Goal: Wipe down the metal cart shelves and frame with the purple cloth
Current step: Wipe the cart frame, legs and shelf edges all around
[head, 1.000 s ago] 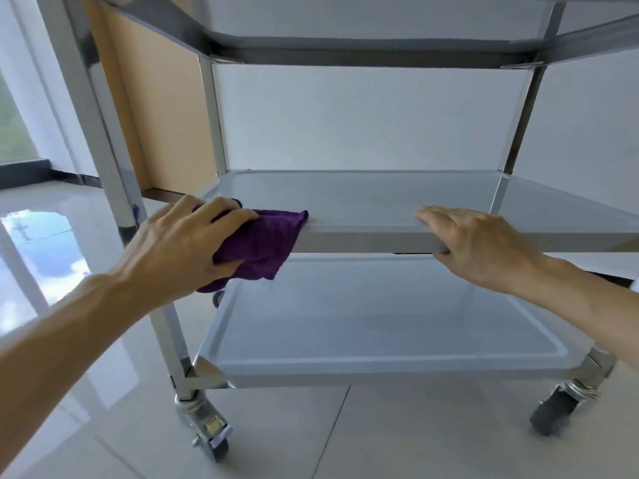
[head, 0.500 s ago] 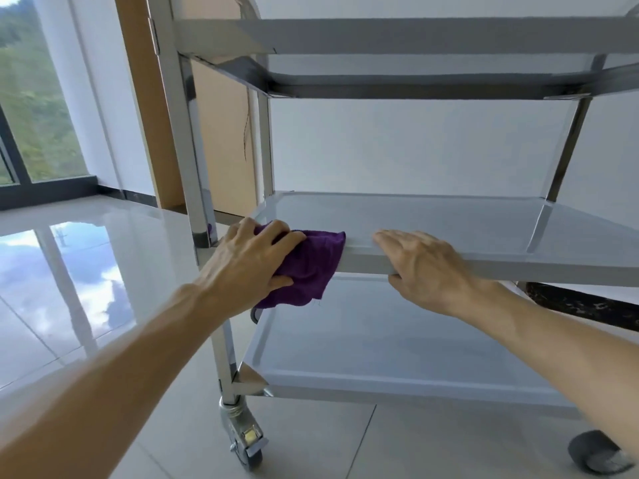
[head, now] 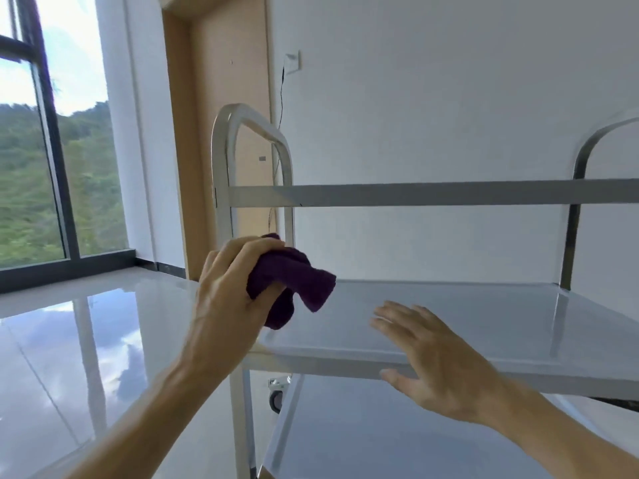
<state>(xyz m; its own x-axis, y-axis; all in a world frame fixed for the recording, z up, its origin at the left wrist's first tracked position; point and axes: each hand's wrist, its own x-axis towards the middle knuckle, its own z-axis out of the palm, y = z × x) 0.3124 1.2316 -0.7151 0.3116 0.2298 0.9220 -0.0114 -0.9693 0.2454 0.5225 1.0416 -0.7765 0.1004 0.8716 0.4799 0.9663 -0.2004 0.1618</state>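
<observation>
Purple cloth (head: pixel 294 281) bunched, creased, one end hanging free above left corner of middle shelf (head: pixel 449 323). Left hand (head: pixel 231 292) grip clenched around cloth. Right hand (head: pixel 435 357) released, fingers spread flat at shelf front edge. Cart (head: pixel 249 198) metal, pale grey, shiny.

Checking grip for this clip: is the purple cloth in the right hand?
No, the purple cloth is bunched in the left hand, while the right hand lies open, empty, on the middle shelf.
</observation>
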